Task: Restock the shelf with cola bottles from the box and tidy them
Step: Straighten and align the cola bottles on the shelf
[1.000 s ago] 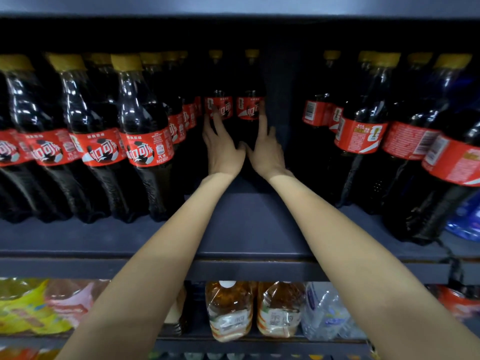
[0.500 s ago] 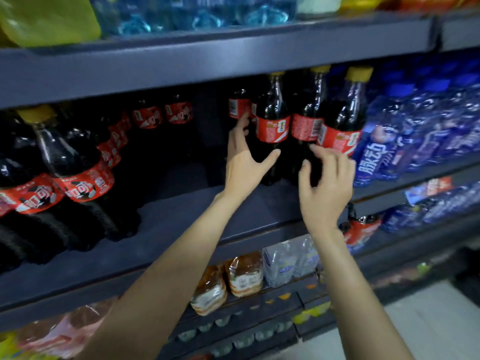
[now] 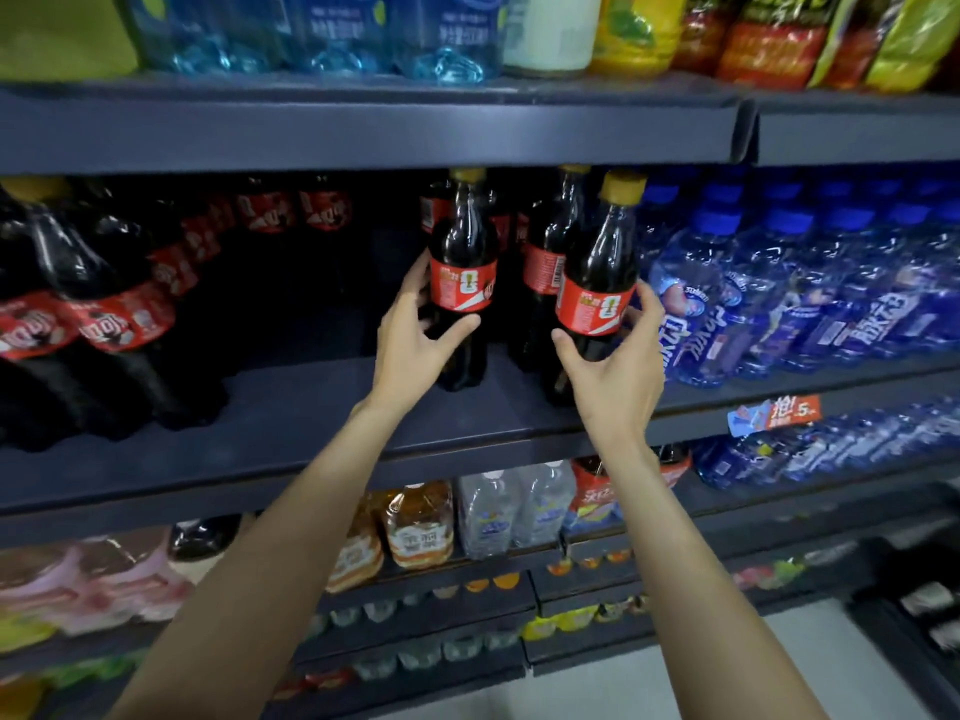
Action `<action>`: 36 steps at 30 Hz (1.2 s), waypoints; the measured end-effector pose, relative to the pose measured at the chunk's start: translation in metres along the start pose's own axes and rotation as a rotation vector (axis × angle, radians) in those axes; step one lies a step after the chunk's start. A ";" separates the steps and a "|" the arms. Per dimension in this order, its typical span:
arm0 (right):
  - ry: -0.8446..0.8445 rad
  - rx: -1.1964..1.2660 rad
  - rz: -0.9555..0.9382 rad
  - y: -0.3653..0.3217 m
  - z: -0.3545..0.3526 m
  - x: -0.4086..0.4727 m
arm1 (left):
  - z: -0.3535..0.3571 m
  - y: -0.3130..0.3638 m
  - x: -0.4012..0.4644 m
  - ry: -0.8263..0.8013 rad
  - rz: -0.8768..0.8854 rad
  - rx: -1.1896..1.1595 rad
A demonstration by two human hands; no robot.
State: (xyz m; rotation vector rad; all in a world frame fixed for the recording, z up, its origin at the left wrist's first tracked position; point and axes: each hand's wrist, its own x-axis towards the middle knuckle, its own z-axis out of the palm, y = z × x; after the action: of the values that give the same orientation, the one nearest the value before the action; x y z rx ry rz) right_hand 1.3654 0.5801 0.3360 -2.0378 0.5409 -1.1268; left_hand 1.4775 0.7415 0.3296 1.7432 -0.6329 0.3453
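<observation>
Two cola bottles stand upright on the dark middle shelf (image 3: 291, 423), each gripped at its red label: the left bottle (image 3: 461, 283) by the left hand (image 3: 415, 345), the right bottle (image 3: 597, 288) by the right hand (image 3: 618, 366). Fingers curl round both. Blue water bottles (image 3: 789, 293) crowd just beside the right bottle.

A price tag (image 3: 774, 414) on the shelf edge (image 3: 727, 423) seemingly reads "5".

This is a shop: long dark blue metal shelves (image 3: 363, 132) carry rows of dark cola bottles with red labels (image 3: 462, 283), blue plastic water bottles (image 3: 779, 304) and a small orange price tag (image 3: 774, 414).
</observation>
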 end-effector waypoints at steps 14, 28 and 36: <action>-0.236 -0.034 -0.069 -0.112 0.111 -0.028 | -0.124 -0.021 -0.002 -0.006 -0.084 -0.080; -0.680 0.228 -0.129 -0.077 0.126 -0.029 | -0.118 -0.029 -0.002 0.106 -0.036 0.379; -0.404 0.089 -0.239 -0.084 0.146 -0.015 | -0.112 -0.033 0.005 0.351 -0.090 0.471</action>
State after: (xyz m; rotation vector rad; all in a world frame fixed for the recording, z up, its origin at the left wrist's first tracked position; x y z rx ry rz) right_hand 1.4825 0.7017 0.3416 -2.2126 0.0463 -0.8163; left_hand 1.5113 0.8528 0.3361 2.0799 -0.2242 0.7648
